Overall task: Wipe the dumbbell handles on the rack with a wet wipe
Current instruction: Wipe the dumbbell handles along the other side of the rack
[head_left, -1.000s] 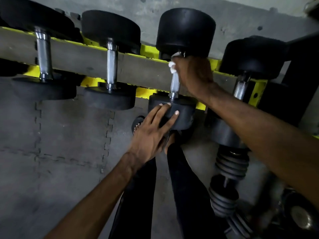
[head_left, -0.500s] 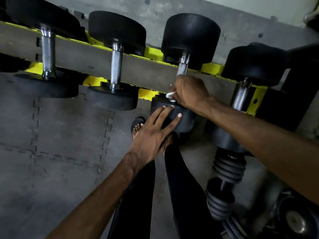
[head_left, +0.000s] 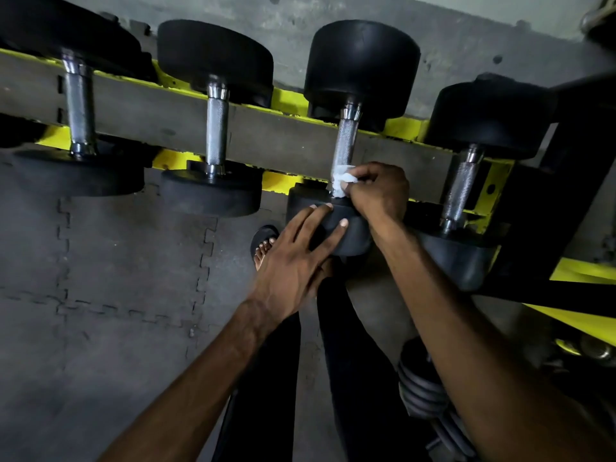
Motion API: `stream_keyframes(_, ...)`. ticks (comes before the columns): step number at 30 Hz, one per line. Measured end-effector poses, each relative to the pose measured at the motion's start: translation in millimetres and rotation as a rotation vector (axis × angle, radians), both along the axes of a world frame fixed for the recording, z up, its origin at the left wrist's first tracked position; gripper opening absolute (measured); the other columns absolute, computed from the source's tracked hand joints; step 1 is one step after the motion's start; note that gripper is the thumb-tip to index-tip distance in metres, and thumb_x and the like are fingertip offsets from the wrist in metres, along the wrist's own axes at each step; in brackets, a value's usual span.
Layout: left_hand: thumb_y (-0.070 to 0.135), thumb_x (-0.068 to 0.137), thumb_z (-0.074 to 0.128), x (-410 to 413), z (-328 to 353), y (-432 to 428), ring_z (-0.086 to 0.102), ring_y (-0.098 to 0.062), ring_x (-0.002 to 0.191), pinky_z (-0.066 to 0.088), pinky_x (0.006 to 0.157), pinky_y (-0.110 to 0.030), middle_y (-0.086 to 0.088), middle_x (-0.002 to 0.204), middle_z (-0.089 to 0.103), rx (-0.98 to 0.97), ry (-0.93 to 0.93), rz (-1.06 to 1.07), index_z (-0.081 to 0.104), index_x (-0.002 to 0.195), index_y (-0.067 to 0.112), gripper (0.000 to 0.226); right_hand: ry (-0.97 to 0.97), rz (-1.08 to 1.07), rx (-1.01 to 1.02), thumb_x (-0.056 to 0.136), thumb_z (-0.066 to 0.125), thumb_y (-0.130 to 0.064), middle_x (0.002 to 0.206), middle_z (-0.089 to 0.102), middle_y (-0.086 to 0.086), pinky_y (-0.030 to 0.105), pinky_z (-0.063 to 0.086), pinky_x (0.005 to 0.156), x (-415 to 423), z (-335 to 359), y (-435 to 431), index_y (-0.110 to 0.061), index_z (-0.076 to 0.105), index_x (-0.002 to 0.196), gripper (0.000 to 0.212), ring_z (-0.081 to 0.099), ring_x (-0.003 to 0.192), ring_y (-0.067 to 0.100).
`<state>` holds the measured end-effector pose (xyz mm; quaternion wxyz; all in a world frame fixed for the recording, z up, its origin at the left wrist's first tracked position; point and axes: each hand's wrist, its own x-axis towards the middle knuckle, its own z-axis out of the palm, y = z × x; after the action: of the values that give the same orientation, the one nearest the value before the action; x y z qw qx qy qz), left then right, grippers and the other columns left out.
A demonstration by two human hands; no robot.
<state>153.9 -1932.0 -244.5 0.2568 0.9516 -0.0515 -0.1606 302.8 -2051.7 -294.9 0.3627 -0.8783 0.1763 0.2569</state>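
Note:
Several black dumbbells with chrome handles lie across a yellow rack. On the third dumbbell's handle, my right hand grips a white wet wipe wrapped round the handle's near end, just above the near weight head. My left hand rests flat on that near head with straight, spread fingers. Handles of the neighbouring dumbbells stand at left and right, untouched.
Grey interlocking floor mats lie below the rack. My dark-trousered legs and a sandalled foot are under the hands. A ribbed adjustable dumbbell lies on the floor at lower right. A grey wall stands behind the rack.
My right hand slid the wipe from the far end of the third handle down to its near end, and stays there now. My left hand kept resting on the near head.

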Motion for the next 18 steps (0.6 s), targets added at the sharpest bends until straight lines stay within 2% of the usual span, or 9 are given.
stream_keyframes(4,0.030,0.085,0.037,-1.5,-3.0,1.1,0.028,-0.034,0.147,0.042,0.109,-0.040,-0.018,0.161,0.034,0.008,0.011,-0.009,0.043,0.155,0.018,0.071,0.075,-0.050,-0.096,0.068,0.082,-0.025,0.086,0.077,-0.005,0.027,0.060,0.076,10.7,-8.6,7.2,-0.021,0.078,0.079,0.012,0.073,0.082,0.010)
stream_keyframes(8,0.029,0.085,0.038,-2.2,-4.6,2.1,0.029,-0.037,0.148,0.042,0.112,-0.045,-0.019,0.161,0.032,-0.001,0.021,-0.021,0.040,0.157,0.018,0.072,0.075,-0.075,-0.111,0.071,0.078,-0.020,0.082,0.077,0.002,0.034,0.061,0.077,18.9,-20.0,8.3,-0.019,0.074,0.067,0.006,0.074,0.082,0.017)
stream_keyframes(10,0.027,0.085,0.041,-2.9,-4.7,1.1,0.030,-0.037,0.147,0.045,0.109,-0.047,-0.019,0.160,0.032,-0.011,0.018,-0.004,0.040,0.157,0.017,0.073,0.083,-0.038,-0.105,0.074,0.070,-0.017,0.081,0.077,0.002,0.034,0.061,0.077,22.8,-30.4,6.9,-0.012,0.078,0.076,0.009,0.073,0.084,0.017)
stream_keyframes(13,0.020,0.078,0.057,-4.7,-4.5,-1.4,0.029,-0.036,0.146,0.047,0.104,-0.043,-0.018,0.160,0.032,-0.015,0.011,0.030,0.042,0.156,0.017,0.079,0.166,0.060,-0.058,0.076,0.063,-0.008,0.070,0.060,0.001,0.026,0.049,0.063,32.2,-41.4,3.7,0.002,0.073,0.082,0.016,0.061,0.077,0.011)
stream_keyframes(15,0.016,0.073,0.065,-5.8,-4.6,-3.3,0.026,-0.035,0.147,0.045,0.107,-0.041,-0.017,0.161,0.030,-0.017,0.027,0.040,0.041,0.157,0.018,0.087,0.272,0.123,0.004,0.079,0.067,-0.008,0.067,0.059,0.000,0.020,0.042,0.054,37.5,-39.3,1.7,-0.002,0.072,0.079,0.008,0.058,0.068,0.009)
stream_keyframes(16,0.016,0.073,0.064,-6.4,-4.8,-3.9,0.025,-0.035,0.148,0.043,0.109,-0.041,-0.016,0.162,0.028,-0.023,0.037,0.046,0.039,0.157,0.019,0.088,0.346,0.121,0.070,0.081,0.069,-0.010,0.067,0.062,-0.002,0.017,0.043,0.053,39.9,-36.4,0.8,-0.009,0.073,0.078,0.005,0.058,0.063,0.007)
stream_keyframes(18,0.018,0.075,0.060,-7.0,-5.4,-4.6,0.023,-0.034,0.150,0.040,0.113,-0.042,-0.015,0.163,0.026,-0.029,0.052,0.050,0.037,0.158,0.020,0.087,0.512,0.070,0.223,0.085,0.064,-0.008,0.073,0.068,-0.002,0.020,0.051,0.058,44.8,-35.8,1.4,-0.017,0.073,0.081,0.014,0.061,0.062,0.008)
